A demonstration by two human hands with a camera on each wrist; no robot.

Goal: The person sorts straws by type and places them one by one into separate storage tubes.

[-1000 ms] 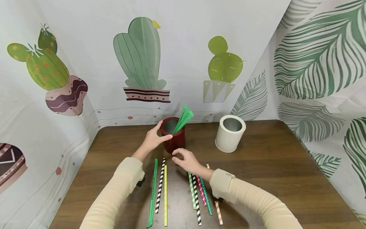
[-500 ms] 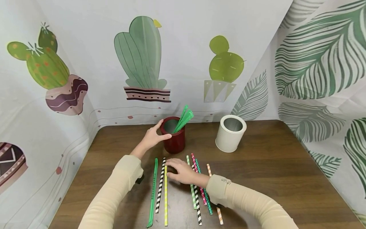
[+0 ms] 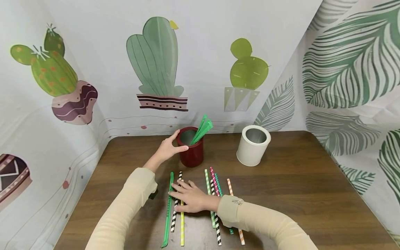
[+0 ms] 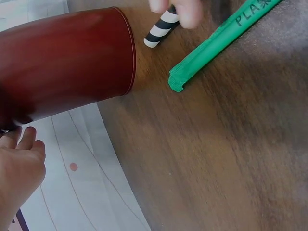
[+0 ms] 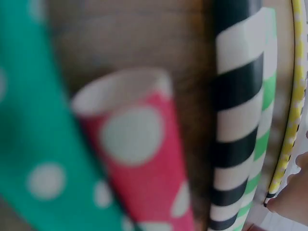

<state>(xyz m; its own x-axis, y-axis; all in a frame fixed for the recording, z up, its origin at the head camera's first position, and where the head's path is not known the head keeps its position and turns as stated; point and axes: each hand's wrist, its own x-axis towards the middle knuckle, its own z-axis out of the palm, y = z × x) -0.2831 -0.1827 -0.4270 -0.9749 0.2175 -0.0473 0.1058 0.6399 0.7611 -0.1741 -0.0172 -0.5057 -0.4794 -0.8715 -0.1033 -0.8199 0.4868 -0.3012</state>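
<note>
A dark red can [image 3: 192, 157] stands near the table's back edge, several green-wrapped straws [image 3: 203, 132] leaning in it. My left hand [image 3: 165, 151] holds its left side, thumb across the front near the rim. Fingers of that hand also show beside the can in the left wrist view. My right hand [image 3: 192, 199] lies palm down with fingers spread over a black-and-white striped straw [image 3: 173, 222] and a yellow straw [image 3: 182, 232]. Its fingertips reach a green-wrapped straw [image 3: 167, 218] at the left. Whether the fingers press on these straws I cannot tell.
An off-white can [image 3: 250, 152] stands at the back right. Right of centre lie a light green striped straw [image 3: 207, 182], another black-and-white straw [image 3: 217, 232], a pink dotted straw [image 3: 213, 177], a teal dotted straw [image 3: 218, 184] and an orange striped straw [image 3: 230, 185].
My right hand has moved from beside the red can leftward and toward me, and its fingers have spread over the left straws. The left hand stays at the can.
</note>
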